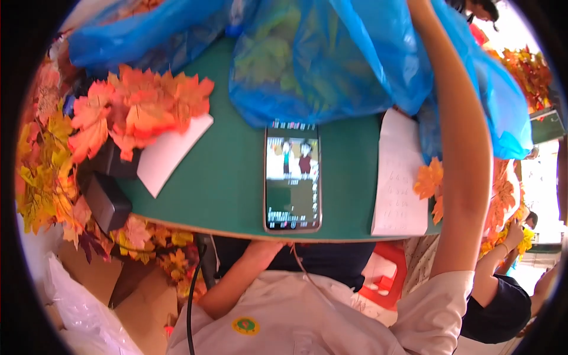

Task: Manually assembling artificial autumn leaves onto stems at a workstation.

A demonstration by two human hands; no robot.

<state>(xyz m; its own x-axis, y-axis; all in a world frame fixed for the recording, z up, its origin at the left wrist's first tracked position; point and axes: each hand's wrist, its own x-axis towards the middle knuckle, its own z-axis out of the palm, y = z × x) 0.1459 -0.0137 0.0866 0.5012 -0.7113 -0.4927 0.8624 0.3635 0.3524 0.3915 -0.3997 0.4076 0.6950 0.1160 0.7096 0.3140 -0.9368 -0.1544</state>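
Note:
My left hand (264,251) is at the near edge of the green table (195,195), close to a thin cable (299,260). Its fingers are hidden at the edge, so whether it holds anything does not show. A phone (292,204) with a lit screen lies on the table just beyond this hand. My right forearm (458,106) stretches far forward over the table's right side, past a large blue plastic bag (331,71). The right hand itself is cut off by the upper border. Leaf shapes show through the bag.
Orange-red artificial maple leaves (142,106) lie at the left above a white card (174,154). A dark box-shaped object (107,202) sits at the left edge. A handwritten paper (402,183) lies at the right. Another person's arm (500,254) shows beyond, near a red stool (387,278).

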